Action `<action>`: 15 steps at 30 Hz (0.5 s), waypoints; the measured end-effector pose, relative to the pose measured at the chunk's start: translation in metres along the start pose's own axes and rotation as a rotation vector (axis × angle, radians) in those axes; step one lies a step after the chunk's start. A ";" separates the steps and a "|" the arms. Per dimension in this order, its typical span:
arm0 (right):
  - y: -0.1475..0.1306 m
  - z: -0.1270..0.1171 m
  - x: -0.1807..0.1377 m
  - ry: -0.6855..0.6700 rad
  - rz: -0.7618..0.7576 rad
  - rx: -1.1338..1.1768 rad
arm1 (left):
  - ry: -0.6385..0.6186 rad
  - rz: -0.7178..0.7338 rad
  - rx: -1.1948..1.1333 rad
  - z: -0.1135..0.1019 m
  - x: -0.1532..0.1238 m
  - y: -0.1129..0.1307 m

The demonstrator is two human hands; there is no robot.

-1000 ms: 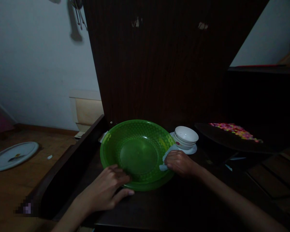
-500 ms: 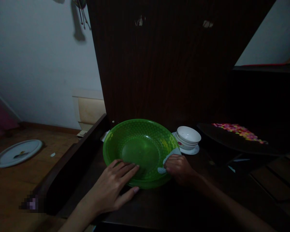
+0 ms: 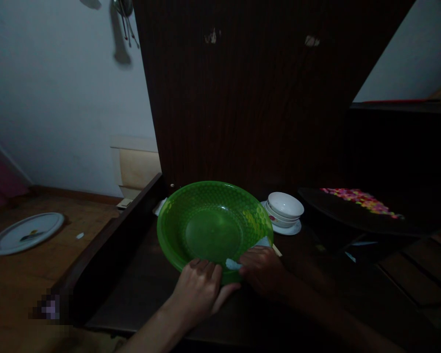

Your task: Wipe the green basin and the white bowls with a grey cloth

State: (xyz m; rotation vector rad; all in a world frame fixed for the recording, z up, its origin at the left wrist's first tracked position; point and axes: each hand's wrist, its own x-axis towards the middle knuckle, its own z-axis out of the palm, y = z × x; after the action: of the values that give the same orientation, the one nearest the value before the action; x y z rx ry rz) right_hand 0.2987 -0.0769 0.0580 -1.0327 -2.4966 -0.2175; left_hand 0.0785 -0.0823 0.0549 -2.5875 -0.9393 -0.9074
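Note:
A large green plastic bowl (image 3: 213,225) sits on a dark wooden table (image 3: 150,289). My left hand (image 3: 200,289) grips the bowl's near rim, fingers curled over the edge and thumb outside. My right hand (image 3: 260,269) is closed on a small pale cloth (image 3: 242,260) and presses it against the rim just right of the left hand.
A stack of white bowls on a saucer (image 3: 283,211) stands right of the green bowl. A dark tray with colourful pieces (image 3: 356,206) lies farther right. A dark wooden panel (image 3: 250,98) rises behind. A white plate (image 3: 25,233) lies on the floor at left.
My right hand slid the cloth along the rim from the right side toward the near edge. My left hand moved right and changed from lying flat in the bowl to gripping the rim.

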 end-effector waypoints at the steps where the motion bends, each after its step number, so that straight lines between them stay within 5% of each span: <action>1: 0.001 0.000 0.000 -0.006 -0.008 0.006 | 0.004 0.002 -0.006 -0.002 0.000 -0.002; 15: 0.036 -0.009 -0.006 -0.042 -0.157 0.093 | -0.090 0.112 -0.128 -0.026 -0.009 -0.048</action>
State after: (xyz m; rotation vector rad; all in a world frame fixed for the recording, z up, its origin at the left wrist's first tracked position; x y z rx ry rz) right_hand 0.3310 -0.0577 0.0627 -0.8128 -2.6014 -0.1256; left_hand 0.0300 -0.0613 0.0705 -2.7777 -0.7726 -0.8540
